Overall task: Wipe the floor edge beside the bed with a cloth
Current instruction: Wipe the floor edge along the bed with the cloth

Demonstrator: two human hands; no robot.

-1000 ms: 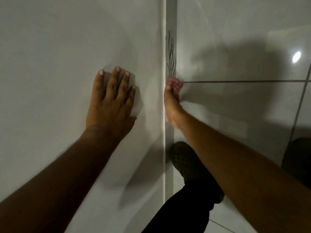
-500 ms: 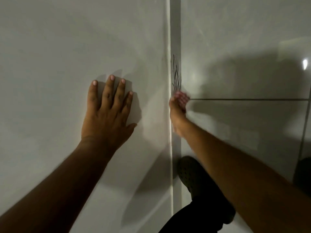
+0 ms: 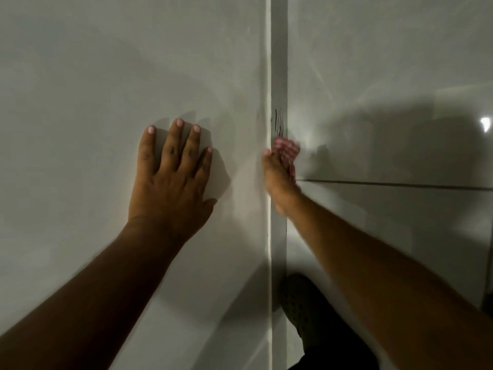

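My left hand (image 3: pixel 170 180) lies flat with fingers spread on the pale grey surface (image 3: pixel 106 76) at left. My right hand (image 3: pixel 278 180) is closed around a pink-and-white checked cloth (image 3: pixel 286 150), pressed into the narrow strip (image 3: pixel 278 62) where that surface meets the tiled floor. The hand is motion-blurred and hides most of the cloth. Just beyond the cloth, thin dark scribble-like marks (image 3: pixel 279 124) show on the strip.
Glossy grey floor tiles (image 3: pixel 386 89) fill the right side, with a dark grout line (image 3: pixel 400 185) running across. My dark perforated shoe (image 3: pixel 301 308) stands on the floor by the strip, below my right arm. A light reflection (image 3: pixel 485 126) glints at far right.
My right hand has slid the cloth forward along the strip, closer to the dark marks. The view has shifted. My left hand stays flat on the surface.
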